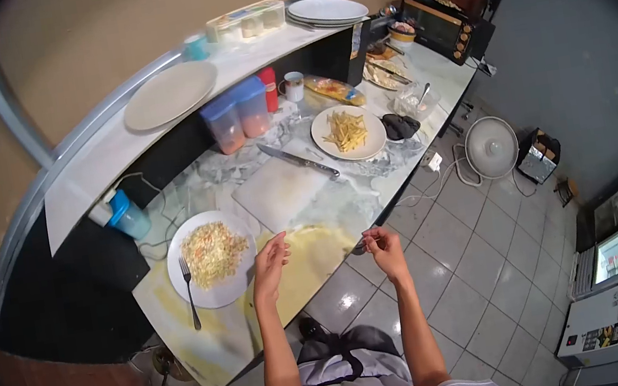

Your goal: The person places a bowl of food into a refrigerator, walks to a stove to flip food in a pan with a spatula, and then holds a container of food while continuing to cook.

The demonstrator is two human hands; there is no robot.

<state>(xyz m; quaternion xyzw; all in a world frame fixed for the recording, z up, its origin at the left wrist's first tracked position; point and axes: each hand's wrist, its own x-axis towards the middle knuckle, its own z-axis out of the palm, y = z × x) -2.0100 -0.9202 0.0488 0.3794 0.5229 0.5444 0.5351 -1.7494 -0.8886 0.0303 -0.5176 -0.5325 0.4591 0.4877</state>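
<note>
A thin, yellow, rounded sheet (310, 253), perhaps flattened dough, lies along the counter's front edge. Over its left part is my left hand (270, 267), fingers loosely stretched and holding nothing I can see. My right hand (386, 252) is just off the counter edge, fingertips pinched together; anything between them is too small to tell. Left of my left hand stands a white plate (239, 289) heaped with a shredded pale and orange mix (214, 253). A fork (189, 291) rests on that plate's left rim. Beyond the sheet sits a pale cutting board (273, 194).
A large knife (296, 160) lies across the board's far edge. Behind are a plate of fries (348, 131), a dark cloth-like item (401, 126), blue-lidded containers (237, 116) and a mug (294, 86). A blue bottle (127, 214) stands left. A fan (491, 147) is on the floor.
</note>
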